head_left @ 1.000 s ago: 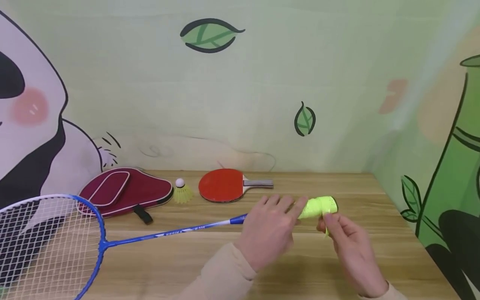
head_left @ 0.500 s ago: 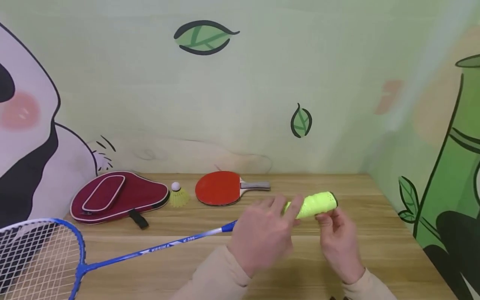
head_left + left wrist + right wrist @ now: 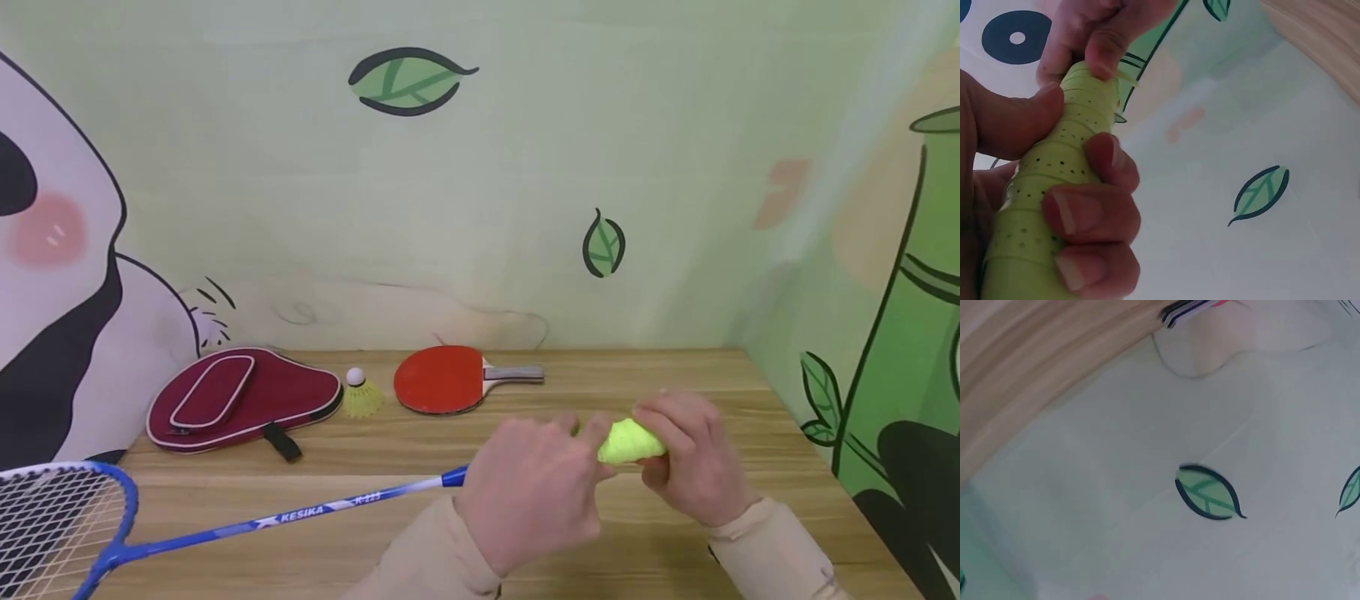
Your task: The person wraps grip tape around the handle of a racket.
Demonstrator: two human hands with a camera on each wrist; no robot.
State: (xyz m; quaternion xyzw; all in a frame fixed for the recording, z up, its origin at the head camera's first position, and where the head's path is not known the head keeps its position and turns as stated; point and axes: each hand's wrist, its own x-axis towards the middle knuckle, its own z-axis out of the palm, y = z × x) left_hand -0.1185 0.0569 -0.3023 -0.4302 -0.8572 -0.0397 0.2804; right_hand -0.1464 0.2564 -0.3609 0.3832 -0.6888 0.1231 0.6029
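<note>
A blue and white badminton racket [image 3: 303, 513] slants across the head view, its strung head cut off at the lower left. Perforated yellow-green grip tape [image 3: 628, 442] is wound in overlapping turns on its handle. My left hand [image 3: 528, 492] holds the wrapped handle; in the left wrist view its thumb and curled fingers [image 3: 1094, 212] go round the tape. At the handle's butt end, my right hand [image 3: 693, 454] pinches the tape between thumb and fingers. A thin strip of tape [image 3: 1127, 79] sticks out beside the right thumb. The right wrist view shows almost none of its hand.
Along the back of the wooden table [image 3: 637, 542] lie a maroon zipped case [image 3: 292, 390], a yellow shuttlecock [image 3: 362, 398] and a red table tennis bat [image 3: 440, 381]. A painted wall [image 3: 487, 192] stands close behind them.
My right hand has gone from below the handle's end to over it, now covering the butt. The racket's head has dropped lower at the left. My left hand keeps its hold.
</note>
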